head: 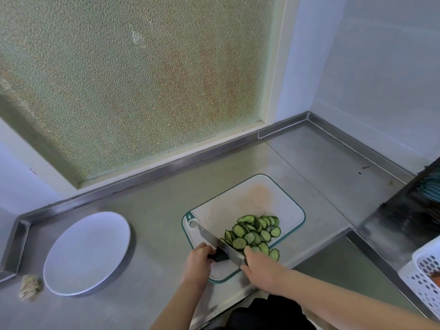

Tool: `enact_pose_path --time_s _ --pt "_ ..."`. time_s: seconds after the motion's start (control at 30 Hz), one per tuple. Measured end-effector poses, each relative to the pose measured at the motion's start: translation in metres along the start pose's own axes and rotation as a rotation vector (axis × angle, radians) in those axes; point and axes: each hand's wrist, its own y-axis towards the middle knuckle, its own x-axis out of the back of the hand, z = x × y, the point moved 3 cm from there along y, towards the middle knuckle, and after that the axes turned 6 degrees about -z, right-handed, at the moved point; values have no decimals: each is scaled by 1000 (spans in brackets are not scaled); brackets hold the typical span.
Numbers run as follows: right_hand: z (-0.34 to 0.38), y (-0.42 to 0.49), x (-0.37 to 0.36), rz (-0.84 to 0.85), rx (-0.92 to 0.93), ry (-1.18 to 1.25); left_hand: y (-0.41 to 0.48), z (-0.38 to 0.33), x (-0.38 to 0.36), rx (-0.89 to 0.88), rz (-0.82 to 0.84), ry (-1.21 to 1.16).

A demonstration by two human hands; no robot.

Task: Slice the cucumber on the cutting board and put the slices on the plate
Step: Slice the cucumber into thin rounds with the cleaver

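Note:
Several thin cucumber slices (256, 231) lie heaped on the near half of a white cutting board (247, 198) with a teal rim. A wide steel knife (214, 238) stands along the left side of the heap. My left hand (198, 262) grips its black handle. My right hand (260, 266) rests against the blade's near end, beside the nearest slices, with the thumb on top of the blade. A white plate (87, 253) with nothing on it sits on the steel counter, well to the left of the board.
A crumpled rag (29, 285) lies by the plate's near left edge. A white perforated basket (426, 272) stands at the right edge, with a dark rack (412, 203) behind it. A sunken steel section (338, 265) lies right of the board. A frosted window backs the counter.

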Motion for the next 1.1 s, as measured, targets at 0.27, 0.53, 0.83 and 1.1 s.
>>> enact_pose_path --time_s 0.27,0.53,0.83,1.1 --pt "-4 14 -11 -17 -20 -39 -3 -4 2 -9 -15 -17" --pt "-6 23 -20 -35 -27 -12 -3 -5 3 -20 -26 -28" --pt "5 29 -9 -30 30 -32 -5 -6 3 -25 -10 -15" --pt "14 21 7 -147 94 16 -3 -2 1 -2 3 -15"
